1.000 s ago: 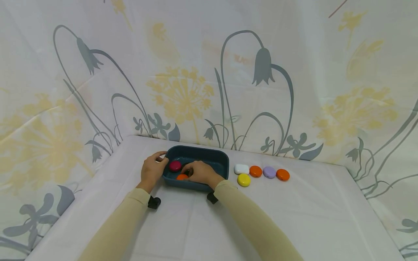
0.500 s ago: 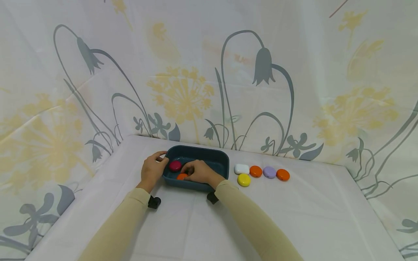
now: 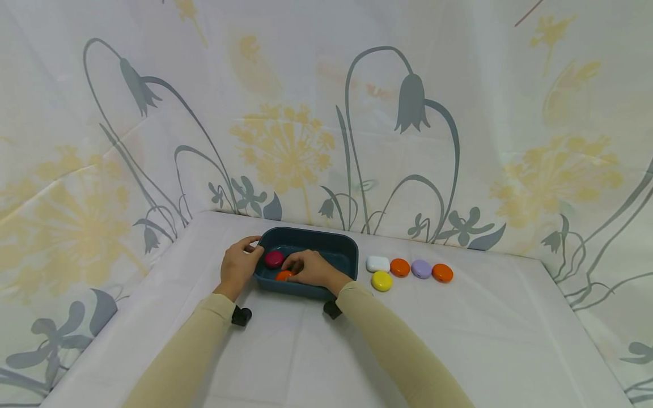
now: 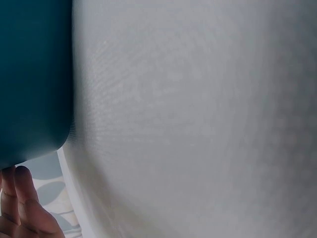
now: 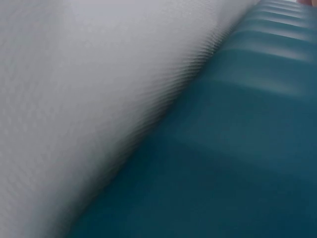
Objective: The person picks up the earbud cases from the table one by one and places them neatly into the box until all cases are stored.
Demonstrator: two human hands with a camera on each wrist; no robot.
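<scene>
A dark blue rectangular tray (image 3: 326, 241) with raised walls lies near the back of the table. My left hand (image 3: 240, 263) grips its left end, thumb at the rim; in the left wrist view the fingers (image 4: 27, 198) touch the tray's outer wall (image 4: 32, 79). Reaching in over the front wall, my right hand (image 3: 312, 268) pinches a glossy orange disc (image 3: 283, 275) at the front left of the tray floor, partly hidden by the fingers. A dark red disc (image 3: 274, 259) lies behind it, close to my left thumb. The right wrist view shows mostly the tray's outside (image 5: 233, 148).
Right of the tray, on the white cloth (image 3: 484, 328), lie a white rounded-square piece (image 3: 378, 264), an orange disc (image 3: 400, 267), a lilac disc (image 3: 422, 269) and another orange disc (image 3: 442, 273) in a row. A yellow disc (image 3: 381, 281) lies in front. A flower-printed curtain (image 3: 306, 113) rises behind.
My right fingers have shifted slightly at the orange disc in the tray. The left hand, the tray and the other pieces stay in place.
</scene>
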